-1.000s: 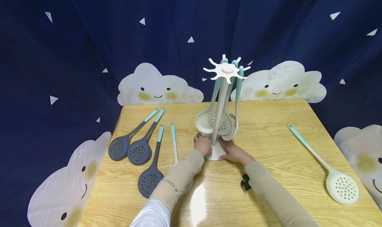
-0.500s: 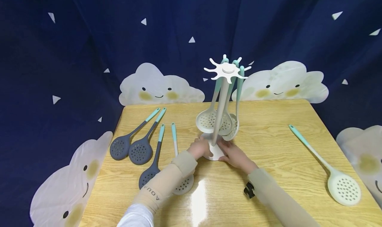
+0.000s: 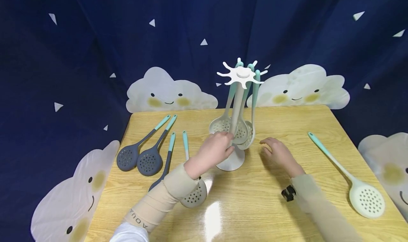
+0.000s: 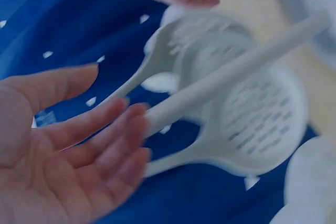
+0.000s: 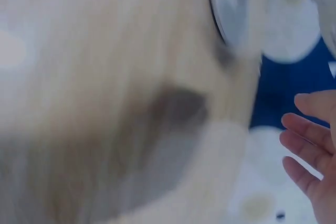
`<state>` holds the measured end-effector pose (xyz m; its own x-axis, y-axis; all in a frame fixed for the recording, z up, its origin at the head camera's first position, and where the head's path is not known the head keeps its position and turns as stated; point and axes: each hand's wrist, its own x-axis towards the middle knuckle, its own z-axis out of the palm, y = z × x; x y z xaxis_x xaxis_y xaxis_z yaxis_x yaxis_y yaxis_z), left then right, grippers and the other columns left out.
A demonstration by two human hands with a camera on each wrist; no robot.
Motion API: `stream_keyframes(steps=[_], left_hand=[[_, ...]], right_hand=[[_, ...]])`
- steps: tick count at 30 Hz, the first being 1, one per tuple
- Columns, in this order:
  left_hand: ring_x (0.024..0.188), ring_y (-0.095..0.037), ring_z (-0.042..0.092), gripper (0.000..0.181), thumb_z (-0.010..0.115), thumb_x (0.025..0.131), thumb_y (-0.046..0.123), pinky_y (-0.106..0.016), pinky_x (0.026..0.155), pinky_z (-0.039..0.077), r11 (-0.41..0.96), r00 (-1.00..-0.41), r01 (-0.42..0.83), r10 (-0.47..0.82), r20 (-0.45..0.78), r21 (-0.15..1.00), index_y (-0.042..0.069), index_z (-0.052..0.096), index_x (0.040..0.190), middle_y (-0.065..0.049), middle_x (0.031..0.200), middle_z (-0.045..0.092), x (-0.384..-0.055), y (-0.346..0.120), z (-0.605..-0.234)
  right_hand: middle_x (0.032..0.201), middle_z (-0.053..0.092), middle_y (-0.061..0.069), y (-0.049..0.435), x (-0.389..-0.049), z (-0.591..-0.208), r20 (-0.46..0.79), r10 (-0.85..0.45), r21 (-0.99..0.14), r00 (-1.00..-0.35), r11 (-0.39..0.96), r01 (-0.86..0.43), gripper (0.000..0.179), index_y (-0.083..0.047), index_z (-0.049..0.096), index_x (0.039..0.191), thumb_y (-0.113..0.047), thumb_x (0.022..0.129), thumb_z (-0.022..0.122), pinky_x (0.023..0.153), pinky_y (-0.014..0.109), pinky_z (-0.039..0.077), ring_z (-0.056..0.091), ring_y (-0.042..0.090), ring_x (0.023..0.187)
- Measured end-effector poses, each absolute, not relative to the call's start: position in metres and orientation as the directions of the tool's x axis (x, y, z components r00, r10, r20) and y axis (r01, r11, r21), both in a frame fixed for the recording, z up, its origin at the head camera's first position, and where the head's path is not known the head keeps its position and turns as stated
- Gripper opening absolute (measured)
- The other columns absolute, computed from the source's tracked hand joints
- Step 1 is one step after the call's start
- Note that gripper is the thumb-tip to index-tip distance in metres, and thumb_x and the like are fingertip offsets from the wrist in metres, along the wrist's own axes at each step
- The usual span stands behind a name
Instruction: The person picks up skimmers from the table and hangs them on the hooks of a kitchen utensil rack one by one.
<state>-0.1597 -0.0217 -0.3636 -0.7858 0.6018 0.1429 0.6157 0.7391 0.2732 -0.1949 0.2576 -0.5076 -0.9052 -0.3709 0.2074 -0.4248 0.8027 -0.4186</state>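
Observation:
My left hand (image 3: pixel 214 149) is at the lower pole of a white utensil stand (image 3: pixel 237 107). In the left wrist view the thumb (image 4: pixel 68 83) stands well apart from the loosely bent fingers, whose tips reach the pole (image 4: pixel 220 82) without curling round it. My right hand (image 3: pixel 280 155) hovers right of the stand's base (image 3: pixel 232 161), fingers relaxed, holding nothing. From the stand's hooked top hang several pale skimmers with mint handles; one skimmer (image 3: pixel 220 124) is partly behind the left hand, another skimmer (image 3: pixel 241 130) beside the pole.
Left on the wooden table (image 3: pixel 287 121) lie a grey skimmer (image 3: pixel 126 157), a second grey skimmer (image 3: pixel 149 162), and a third grey skimmer (image 3: pixel 166 160) partly under the left arm. A white skimmer (image 3: pixel 194 196) is also partly covered by that arm. Another white skimmer (image 3: pixel 366 201) lies far right.
Both hands have left the stand's base. The left hand has risen toward the lower pole; the right hand has moved right, away from the stand. The stand and the hanging skimmers stay put.

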Motion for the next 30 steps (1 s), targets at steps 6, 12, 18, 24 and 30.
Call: stream_keyframes(steps=[6, 12, 18, 24, 30], left_hand=[[0.086, -0.028, 0.063, 0.010, 0.068, 0.093, 0.002, -0.037, 0.078, 0.056, 0.627, -0.595, 0.751, 0.506, 0.625, 0.208, -0.004, 0.066, 0.101, -0.013, 0.094, 0.065, -0.165, -0.030, -0.335], [0.083, -0.032, 0.058, 0.015, 0.070, 0.089, -0.001, -0.036, 0.076, 0.053, 0.620, -0.284, 0.784, 0.353, 0.891, 0.005, -0.007, 0.061, 0.100, -0.016, 0.093, 0.062, -0.183, -0.034, -0.314], [0.089, -0.034, 0.060, 0.017, 0.066, 0.091, -0.003, -0.038, 0.080, 0.054, 0.637, -0.151, 0.768, 0.282, 0.947, -0.067, -0.008, 0.058, 0.104, -0.020, 0.102, 0.062, -0.197, -0.034, -0.297], [0.094, -0.032, 0.060, 0.016, 0.065, 0.094, -0.001, -0.038, 0.082, 0.053, 0.660, -0.128, 0.742, 0.311, 0.942, -0.117, -0.006, 0.060, 0.108, -0.018, 0.107, 0.063, -0.200, -0.033, -0.286], [0.092, -0.030, 0.060, 0.018, 0.070, 0.091, -0.001, -0.036, 0.080, 0.053, 0.670, -0.115, 0.727, 0.337, 0.934, -0.152, -0.005, 0.062, 0.107, -0.016, 0.106, 0.064, -0.203, -0.032, -0.287]], right_hand=[[0.120, 0.062, 0.036, 0.296, -0.199, -0.489, 0.257, -0.207, -0.398, -0.944, 0.867, -0.299, 0.026, 0.012, 0.063, 0.121, 0.005, 0.096, 0.063, 0.088, 0.065, 0.051, 0.060, 0.054, 0.110], [0.118, 0.058, 0.040, 0.332, -0.201, -0.490, 0.384, -0.041, -0.387, -0.922, 0.900, -0.201, 0.027, 0.014, 0.060, 0.121, 0.009, 0.094, 0.060, 0.087, 0.070, 0.045, 0.055, 0.059, 0.108], [0.119, 0.056, 0.043, 0.368, -0.202, -0.501, 0.440, 0.094, -0.404, -0.893, 0.909, -0.104, 0.029, 0.018, 0.057, 0.120, 0.010, 0.092, 0.057, 0.087, 0.072, 0.043, 0.053, 0.062, 0.107], [0.125, 0.048, 0.046, 0.399, -0.201, -0.512, 0.260, 0.187, -0.404, -0.947, 0.912, 0.069, 0.037, 0.020, 0.047, 0.129, 0.002, 0.097, 0.052, 0.097, 0.072, 0.040, 0.047, 0.062, 0.114], [0.127, 0.042, 0.047, 0.418, -0.193, -0.520, 0.111, 0.245, -0.391, -0.963, 0.902, 0.184, 0.042, 0.023, 0.042, 0.131, -0.002, 0.098, 0.049, 0.095, 0.072, 0.041, 0.043, 0.064, 0.115]])
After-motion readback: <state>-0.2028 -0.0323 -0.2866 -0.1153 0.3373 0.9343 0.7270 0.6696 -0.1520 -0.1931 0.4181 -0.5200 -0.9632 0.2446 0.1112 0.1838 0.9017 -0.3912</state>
